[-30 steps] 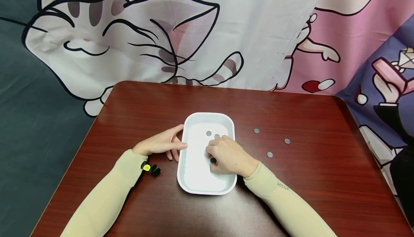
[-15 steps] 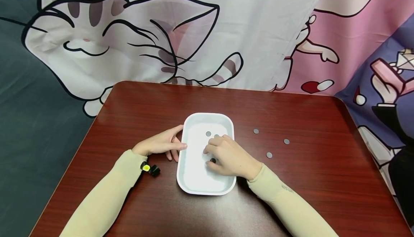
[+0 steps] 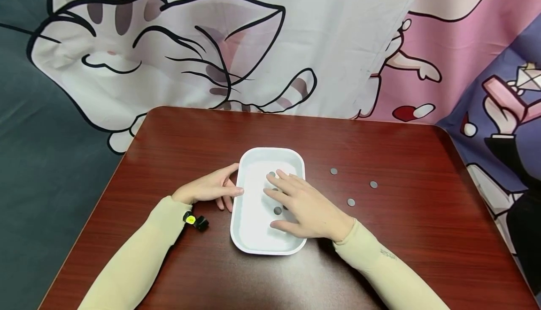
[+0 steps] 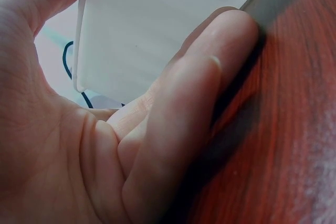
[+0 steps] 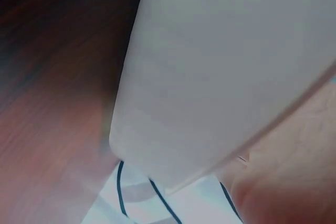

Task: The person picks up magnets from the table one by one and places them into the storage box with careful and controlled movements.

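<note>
In the head view, a white rectangular tray (image 3: 249,239) with rounded corners lies on the table. My left hand (image 3: 207,187) holds its left side, thumb over the rim and fingers against the outer wall (image 4: 131,30), as the left wrist view also shows. Above the tray's right half, my right hand (image 3: 314,209) has its fingers spread, with nothing held. One small round grey disc (image 3: 277,210) shows on the tray floor between thumb and forefinger. Another grey disc (image 3: 272,174) peeks out by the fingertips; others are partly hidden under the hand.
Right of the tray, three loose discs lie on the reddish-brown table (image 3: 422,244): a far disc (image 3: 334,171), a right disc (image 3: 374,184) and a near disc (image 3: 351,202). A cat-print curtain (image 3: 338,28) hangs behind the table.
My right hand has gone from curled to spread fingers and shifted a little to the right, uncovering the disc near its thumb. My left hand stays at the tray's side.
</note>
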Demonstrator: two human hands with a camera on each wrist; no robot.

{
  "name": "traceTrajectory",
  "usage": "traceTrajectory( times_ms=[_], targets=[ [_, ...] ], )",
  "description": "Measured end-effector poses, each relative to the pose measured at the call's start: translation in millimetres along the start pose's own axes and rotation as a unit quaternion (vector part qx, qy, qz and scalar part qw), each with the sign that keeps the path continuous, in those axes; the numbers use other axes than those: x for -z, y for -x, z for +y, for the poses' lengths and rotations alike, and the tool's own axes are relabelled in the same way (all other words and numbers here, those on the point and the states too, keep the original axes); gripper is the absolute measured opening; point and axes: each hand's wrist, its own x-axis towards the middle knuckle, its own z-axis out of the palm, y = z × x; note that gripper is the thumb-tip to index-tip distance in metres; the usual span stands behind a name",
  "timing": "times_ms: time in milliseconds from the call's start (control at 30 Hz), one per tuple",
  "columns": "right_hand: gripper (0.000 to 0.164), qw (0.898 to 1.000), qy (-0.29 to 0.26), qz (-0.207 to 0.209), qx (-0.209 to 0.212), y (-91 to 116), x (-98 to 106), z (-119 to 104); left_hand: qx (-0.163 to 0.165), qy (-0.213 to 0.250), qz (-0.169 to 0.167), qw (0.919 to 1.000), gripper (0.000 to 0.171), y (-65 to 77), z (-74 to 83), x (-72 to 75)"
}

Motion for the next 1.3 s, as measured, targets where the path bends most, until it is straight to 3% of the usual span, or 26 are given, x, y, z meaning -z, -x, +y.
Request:
traceTrajectory(
  times_ms=[733,1067,1300],
  targets=[
    [0.080,0.995,0.022,0.051,-0.083,59,31,45,0.007,0.002,0.004,1.0000,0.081,-0.7,0.2,0.0],
    [0.080,0.990,0.039,0.060,-0.121,98,26,66,0.005,0.002,0.002,1.0000,0.080,-1.3,1.0,-0.1],
    [0.072,0.988,0.054,0.064,-0.129,111,24,72,0.005,0.001,0.003,1.0000,0.083,-0.6,0.6,0.0]
  ],
)
